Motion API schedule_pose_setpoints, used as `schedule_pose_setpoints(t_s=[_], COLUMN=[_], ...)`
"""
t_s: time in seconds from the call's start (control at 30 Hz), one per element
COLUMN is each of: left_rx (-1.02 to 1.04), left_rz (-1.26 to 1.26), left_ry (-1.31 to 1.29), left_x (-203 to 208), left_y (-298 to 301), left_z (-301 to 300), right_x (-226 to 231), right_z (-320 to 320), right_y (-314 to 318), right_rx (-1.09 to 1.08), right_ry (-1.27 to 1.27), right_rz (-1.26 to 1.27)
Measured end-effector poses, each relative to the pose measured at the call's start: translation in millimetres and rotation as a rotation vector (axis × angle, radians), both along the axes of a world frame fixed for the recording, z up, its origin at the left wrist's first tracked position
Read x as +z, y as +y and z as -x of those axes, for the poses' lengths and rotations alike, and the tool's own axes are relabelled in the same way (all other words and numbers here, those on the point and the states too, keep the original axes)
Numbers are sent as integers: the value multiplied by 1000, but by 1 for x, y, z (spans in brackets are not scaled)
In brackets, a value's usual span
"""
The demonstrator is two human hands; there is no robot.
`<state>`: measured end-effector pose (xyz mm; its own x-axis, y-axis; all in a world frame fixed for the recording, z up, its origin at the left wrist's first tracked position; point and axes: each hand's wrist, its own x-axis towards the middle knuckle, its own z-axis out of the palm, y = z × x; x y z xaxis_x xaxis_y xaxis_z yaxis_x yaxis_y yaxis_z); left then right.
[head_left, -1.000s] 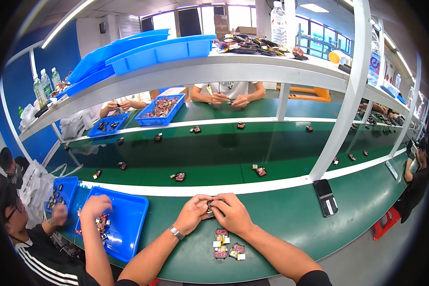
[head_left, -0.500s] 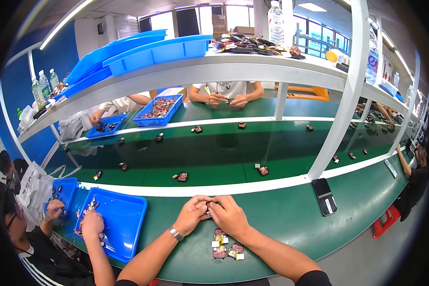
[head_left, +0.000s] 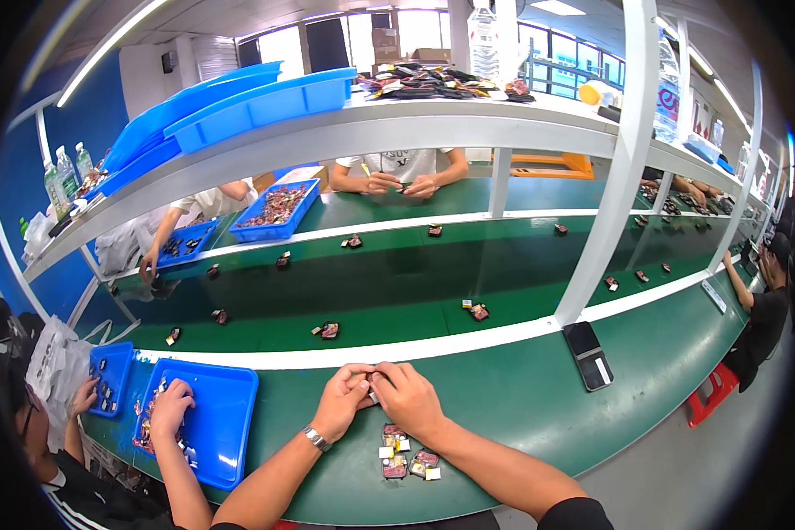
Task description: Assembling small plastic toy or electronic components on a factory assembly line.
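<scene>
My left hand (head_left: 340,408) and my right hand (head_left: 408,405) meet over the green bench, fingers closed and pinching a small dark electronic part (head_left: 374,397) between them. The fingers cover most of it; a pale bit shows below the fingertips. A metal-band watch (head_left: 317,438) is on my left wrist. Just below my hands lies a small cluster of similar parts (head_left: 395,452), dark casings with reddish boards and white or yellow tabs. One such part (head_left: 424,464) sits beside my right forearm.
A blue tray (head_left: 246,411) with loose parts stands left; a co-worker's hand (head_left: 171,408) is in it. Beyond a white rail, spaced parts (head_left: 325,330) lie on a green belt. A black phone-like device (head_left: 587,356) lies right, near a white post (head_left: 623,177). People sit opposite.
The view has shifted slightly. My hands stay together on the small part. Across the belt at far left, a person's arm has reached down toward the belt.
</scene>
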<state>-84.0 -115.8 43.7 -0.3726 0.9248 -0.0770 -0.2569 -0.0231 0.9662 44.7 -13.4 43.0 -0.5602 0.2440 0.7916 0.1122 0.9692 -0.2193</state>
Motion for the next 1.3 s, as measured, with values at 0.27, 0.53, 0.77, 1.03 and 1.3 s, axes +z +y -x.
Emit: schedule_pose_setpoints(t_s=[0.27, 0.53, 0.77, 1.03, 1.3], left_rx=[26, -53, -98, -143, -114], left_rz=[-56, -135, -140, -99, -81], left_ry=[-99, -191, -115, -71, -29], left_x=[-3, 6, 0, -1, 2], left_y=[-3, 0, -6, 3, -2], left_z=[8, 9, 19, 15, 17], right_x=[5, -11, -13, -27, -21], right_z=[7, 56, 28, -78, -69], right_y=[-11, 108, 128, 189, 184], right_rx=[49, -177, -183, -842, -538], right_ry=[-85, 47, -154, -254, 38], right_rz=[81, 281, 322, 377, 450])
